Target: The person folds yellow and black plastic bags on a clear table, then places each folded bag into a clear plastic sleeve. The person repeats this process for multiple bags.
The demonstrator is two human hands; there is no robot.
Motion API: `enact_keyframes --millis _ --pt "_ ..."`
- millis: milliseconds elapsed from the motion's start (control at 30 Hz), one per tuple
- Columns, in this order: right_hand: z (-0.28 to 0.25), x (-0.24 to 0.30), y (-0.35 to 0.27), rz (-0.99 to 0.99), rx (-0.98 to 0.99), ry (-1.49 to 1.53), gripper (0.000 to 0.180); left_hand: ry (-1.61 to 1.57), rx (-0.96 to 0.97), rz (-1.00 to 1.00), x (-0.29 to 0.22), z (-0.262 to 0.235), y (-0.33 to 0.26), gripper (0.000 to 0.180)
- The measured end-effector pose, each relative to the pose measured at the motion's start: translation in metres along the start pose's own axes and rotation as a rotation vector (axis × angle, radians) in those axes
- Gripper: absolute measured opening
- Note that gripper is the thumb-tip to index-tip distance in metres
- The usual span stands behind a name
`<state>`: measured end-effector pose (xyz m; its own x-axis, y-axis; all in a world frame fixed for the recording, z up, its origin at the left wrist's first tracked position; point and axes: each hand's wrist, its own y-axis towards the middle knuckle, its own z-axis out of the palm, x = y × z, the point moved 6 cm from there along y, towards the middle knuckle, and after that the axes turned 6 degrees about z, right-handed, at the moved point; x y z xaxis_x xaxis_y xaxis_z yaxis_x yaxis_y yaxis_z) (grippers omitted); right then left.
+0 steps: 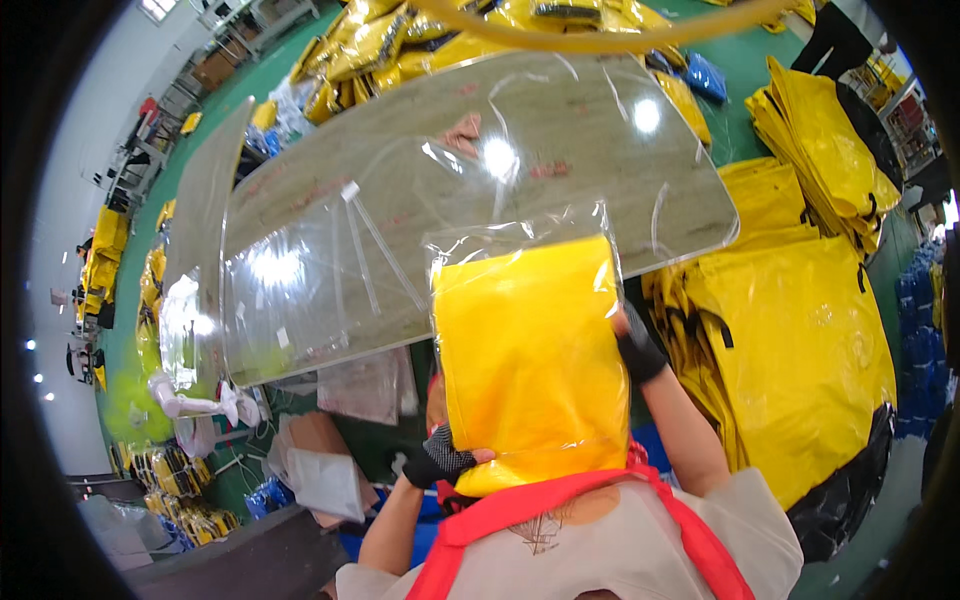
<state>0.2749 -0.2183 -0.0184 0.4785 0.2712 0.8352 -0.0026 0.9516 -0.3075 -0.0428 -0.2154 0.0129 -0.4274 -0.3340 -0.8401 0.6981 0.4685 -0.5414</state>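
Note:
Close to my chest is a folded yellow sheet (535,350), smooth and shiny, inside a clear plastic bag (520,230) whose loose top stands above the yellow. My left hand (438,460), in a black fingerless glove, grips the lower left corner with the thumb on the front. At the right edge, my right hand (640,345), also gloved in black, holds the bundle's side; most of its fingers are hidden behind it. The bundle is tilted up and overlaps the near edge of a table (390,250) with a clear, glossy cover.
Thin clear strips (360,240) and a brownish scrap (462,133) lie on the table. Large yellow sheets (800,340) are stacked at my right. Yellow packs (370,45) pile up beyond the table. A white fan-like device (190,402) stands at the left. A person (835,40) is far right.

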Motion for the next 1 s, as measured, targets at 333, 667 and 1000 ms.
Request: enact_keyframes --millis 333,667,1000 --pt "0.036 0.057 0.005 0.14 -0.117 0.278 0.045 -0.241 -0.227 0.217 -0.026 -0.026 0.033 0.077" --pt "0.056 0.039 0.028 0.202 0.092 0.193 0.054 -0.491 -0.363 0.339 -0.063 -0.078 0.063 0.044" --pt "0.042 -0.028 -0.096 0.218 -0.145 -0.516 0.059 -0.623 -0.209 0.218 0.021 0.009 -0.007 0.071"
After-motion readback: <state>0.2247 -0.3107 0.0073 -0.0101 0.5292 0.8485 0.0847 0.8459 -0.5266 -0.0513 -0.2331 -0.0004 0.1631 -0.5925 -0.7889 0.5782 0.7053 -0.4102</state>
